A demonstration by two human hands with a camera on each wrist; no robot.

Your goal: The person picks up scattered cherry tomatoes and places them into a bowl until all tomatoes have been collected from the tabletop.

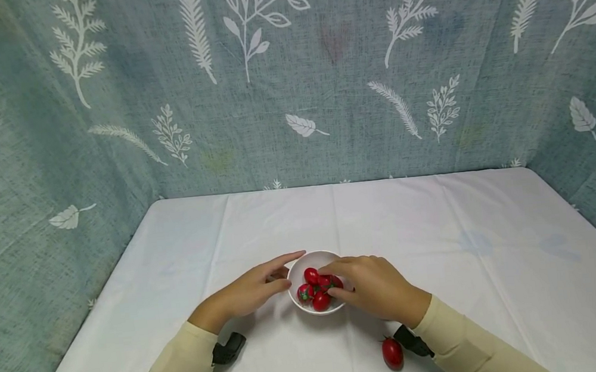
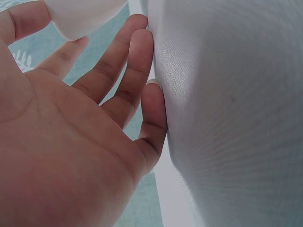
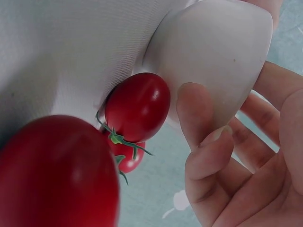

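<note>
A small white bowl [image 1: 299, 265] [image 3: 218, 52] [image 2: 80, 19] stands on the white tablecloth [image 1: 444, 244] and holds several red cherry tomatoes [image 1: 312, 275]. My left hand [image 1: 254, 289] [image 2: 61, 142] lies beside the bowl's left wall with straight fingers, fingertips touching it. My right hand [image 1: 372, 286] [image 3: 246, 179] curls round the bowl's right side, one finger pressed on its outer wall and the index reaching over the rim onto the tomatoes. A loose tomato [image 1: 392, 353] [image 3: 52, 175] lies by my right wrist. Another tomato [image 3: 137, 106] with a green stem sits against the bowl's outside.
Blue-green curtains with white leaf prints [image 1: 289, 91] close in the table at the back and on both sides. A black camera mount sits on each wrist [image 1: 228, 348] [image 1: 412, 341]. The tablecloth stretches bare to the far edge.
</note>
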